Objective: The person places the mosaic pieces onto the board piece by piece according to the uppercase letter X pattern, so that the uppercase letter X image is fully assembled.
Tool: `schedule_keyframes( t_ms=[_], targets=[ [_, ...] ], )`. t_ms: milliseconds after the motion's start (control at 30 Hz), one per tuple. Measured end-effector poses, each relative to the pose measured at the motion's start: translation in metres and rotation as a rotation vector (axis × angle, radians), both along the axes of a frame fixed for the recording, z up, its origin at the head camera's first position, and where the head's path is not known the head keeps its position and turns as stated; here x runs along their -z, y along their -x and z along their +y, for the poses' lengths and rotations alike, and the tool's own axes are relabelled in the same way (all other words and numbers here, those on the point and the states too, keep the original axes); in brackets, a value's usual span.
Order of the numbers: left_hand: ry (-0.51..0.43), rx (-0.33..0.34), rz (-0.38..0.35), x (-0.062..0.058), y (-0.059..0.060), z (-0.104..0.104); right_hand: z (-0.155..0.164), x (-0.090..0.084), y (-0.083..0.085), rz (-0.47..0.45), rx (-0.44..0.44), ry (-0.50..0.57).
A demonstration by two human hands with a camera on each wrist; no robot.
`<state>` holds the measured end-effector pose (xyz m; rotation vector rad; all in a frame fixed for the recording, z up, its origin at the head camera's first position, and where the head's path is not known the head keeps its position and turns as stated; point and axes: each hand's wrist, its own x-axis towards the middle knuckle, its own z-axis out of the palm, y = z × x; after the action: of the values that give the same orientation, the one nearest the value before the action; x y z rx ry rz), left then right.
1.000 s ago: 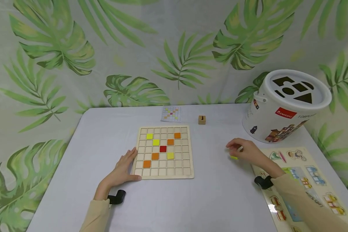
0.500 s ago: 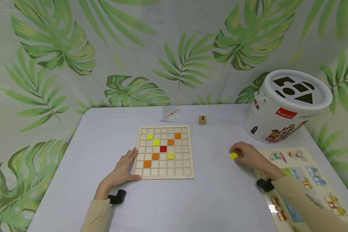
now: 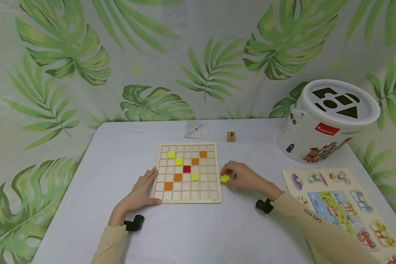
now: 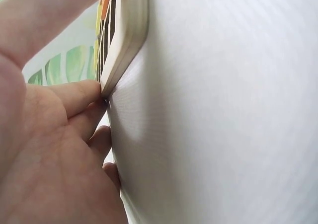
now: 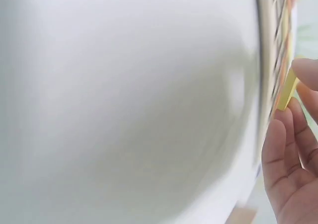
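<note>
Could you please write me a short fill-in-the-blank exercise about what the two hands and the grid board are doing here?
1. The right hand pinches a small ____ tile.
2. The left hand rests against the ____ edge of the wooden grid board.
3. The single red tile sits near the board's ____.

Missing words: yellow; left; middle

- The pattern card (image 3: 195, 129), upper centre of the head view, is too small to read.
- The picture puzzle (image 3: 340, 209) runs off the lower right edge.
- The right wrist view is blurred; the grid board (image 5: 276, 60) smears.
</note>
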<state>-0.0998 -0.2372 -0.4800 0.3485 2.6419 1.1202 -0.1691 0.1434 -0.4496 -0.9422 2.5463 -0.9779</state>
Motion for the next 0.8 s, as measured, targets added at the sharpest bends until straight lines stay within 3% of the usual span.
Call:
schedule_keyframes(
  t_ms=[333,600,800],
  targets=[
    [0.006,0.007,0.003,0.000,0.000,0.000,-0.055,0.008,-0.007,-0.003,-0.131,0.013],
    [-0.001,0.002,-0.005,0.003,0.000,-0.001,-0.066,0.009,-0.013,0.038,-0.120,-0.026],
    [-0.012,0.010,0.007,0.002,-0.001,-0.002,-0.058,0.007,-0.013,-0.027,-0.078,-0.007]
  ],
)
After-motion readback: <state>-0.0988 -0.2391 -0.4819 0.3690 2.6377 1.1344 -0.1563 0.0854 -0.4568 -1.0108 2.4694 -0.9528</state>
